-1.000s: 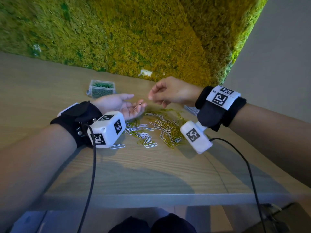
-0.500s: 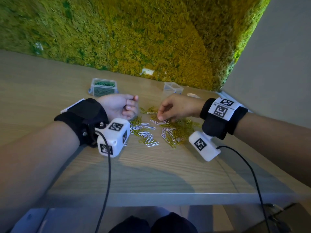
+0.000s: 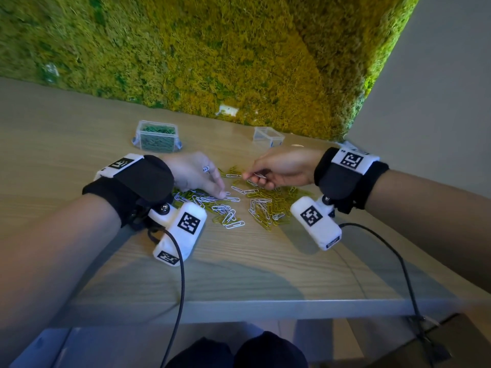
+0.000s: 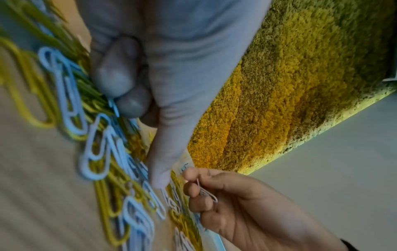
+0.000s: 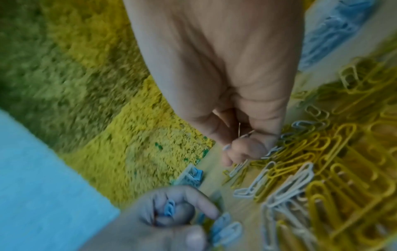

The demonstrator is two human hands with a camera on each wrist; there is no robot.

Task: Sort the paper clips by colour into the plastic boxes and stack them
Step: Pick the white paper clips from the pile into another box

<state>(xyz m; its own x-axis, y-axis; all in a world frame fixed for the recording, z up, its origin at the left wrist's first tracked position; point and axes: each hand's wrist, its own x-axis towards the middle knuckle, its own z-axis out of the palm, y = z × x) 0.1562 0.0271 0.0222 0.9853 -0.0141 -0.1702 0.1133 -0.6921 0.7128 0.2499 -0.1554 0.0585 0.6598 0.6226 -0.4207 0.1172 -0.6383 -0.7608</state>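
My right hand (image 3: 281, 168) pinches a single white wire paper clip (image 3: 259, 175) between thumb and forefinger, just above the mixed heap of yellow and white paper clips (image 3: 255, 203) spread on the pale wooden table (image 3: 239, 266). The left wrist view shows that clip (image 4: 207, 193) lifted clear of the heap, my remaining right fingers curled beneath it. My left hand (image 3: 196, 173) reaches down to the near-left edge of the heap, forefinger stretched so that its tip (image 3: 221, 193) touches the clips, while the other fingers fold into the palm around a few white clips; one of these (image 3: 206, 169) peeps out between the knuckles, and the right wrist view shows the bundle of white clips (image 5: 169, 208) tucked inside the curl. Behind my left hand stands a clear plastic box filled with green paper clips (image 3: 157, 139), its top open. Further right, near the wall, sits a second clear plastic box (image 3: 267, 136); its contents cannot be made out from here. A wall of green and yellow moss (image 3: 212, 54) rises behind the table. Each wrist carries a black band with a white marker-tagged camera block, the left one (image 3: 183, 229) and the right one (image 3: 316, 221) hanging over the near side of the heap, cables trailing toward the table edge.
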